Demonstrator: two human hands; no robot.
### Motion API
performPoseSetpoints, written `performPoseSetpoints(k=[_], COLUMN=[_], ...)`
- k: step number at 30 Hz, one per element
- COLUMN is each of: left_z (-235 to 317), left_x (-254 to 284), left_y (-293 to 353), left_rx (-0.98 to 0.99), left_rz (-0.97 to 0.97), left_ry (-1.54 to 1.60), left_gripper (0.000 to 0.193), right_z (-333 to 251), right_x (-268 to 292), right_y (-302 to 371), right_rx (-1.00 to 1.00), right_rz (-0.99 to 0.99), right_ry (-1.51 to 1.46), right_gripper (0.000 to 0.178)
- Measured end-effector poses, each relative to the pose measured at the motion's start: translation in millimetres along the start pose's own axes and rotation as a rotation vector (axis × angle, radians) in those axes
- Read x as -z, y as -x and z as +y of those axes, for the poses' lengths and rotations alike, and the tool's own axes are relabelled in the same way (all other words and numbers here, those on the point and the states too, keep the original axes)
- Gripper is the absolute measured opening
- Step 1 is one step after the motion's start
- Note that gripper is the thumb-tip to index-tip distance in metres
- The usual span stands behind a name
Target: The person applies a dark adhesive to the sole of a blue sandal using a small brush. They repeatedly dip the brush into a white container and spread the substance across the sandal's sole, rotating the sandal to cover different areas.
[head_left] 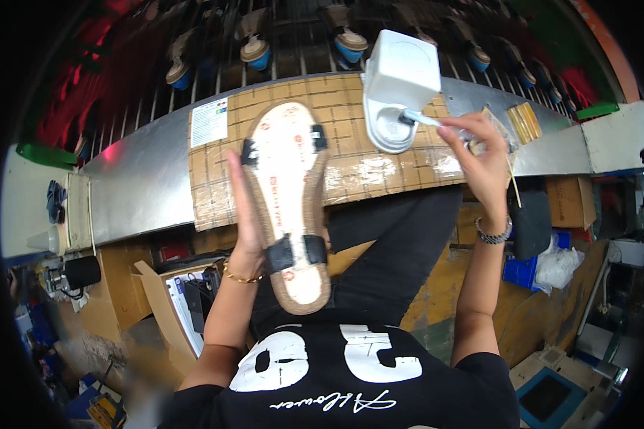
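My left hand grips a sandal along its left edge, its underside turned up. That underside is whitish with reddish printed marks and a brown rim, and black straps fold over it near both ends. My left fingers are mostly hidden behind it. My right hand pinches the pale handle of a small brush. The dark bristle end rests at the round cup of a white dispenser with a boxy top; whatever is in the cup is hard to make out.
Taped cardboard covers part of the metal bench. Yellowish sticks lie at the right. Beyond the bench, several shoes with blue parts sit on a rack of bars. An open carton stands below left, a blue crate below right.
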State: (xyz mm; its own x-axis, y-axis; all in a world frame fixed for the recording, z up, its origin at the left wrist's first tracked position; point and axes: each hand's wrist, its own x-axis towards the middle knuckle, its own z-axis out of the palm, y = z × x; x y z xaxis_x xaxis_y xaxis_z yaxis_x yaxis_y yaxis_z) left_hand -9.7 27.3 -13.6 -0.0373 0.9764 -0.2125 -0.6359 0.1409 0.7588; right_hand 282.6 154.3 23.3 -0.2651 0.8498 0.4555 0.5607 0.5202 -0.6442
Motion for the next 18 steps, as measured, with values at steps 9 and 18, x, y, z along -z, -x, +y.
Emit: performPoseSetpoints(k=[9, 18], left_z=[10.1, 9.1], left_x=[-48.1, -50.5], left_y=[9.7, 19.3], left_rx=[-0.097, -0.242], left_rz=[-0.228, -0.272], left_ry=[-0.146, -0.299], left_gripper=[0.095, 0.099], right_z=[-110.8, -124.5], right_x=[-16.6, -13.7], right_y=[15.1, 2.5], right_rx=[0.291, 0.357], right_rz=[0.154, 0.168], right_ry=[-0.206, -0.161], right_gripper=[0.019, 0.017])
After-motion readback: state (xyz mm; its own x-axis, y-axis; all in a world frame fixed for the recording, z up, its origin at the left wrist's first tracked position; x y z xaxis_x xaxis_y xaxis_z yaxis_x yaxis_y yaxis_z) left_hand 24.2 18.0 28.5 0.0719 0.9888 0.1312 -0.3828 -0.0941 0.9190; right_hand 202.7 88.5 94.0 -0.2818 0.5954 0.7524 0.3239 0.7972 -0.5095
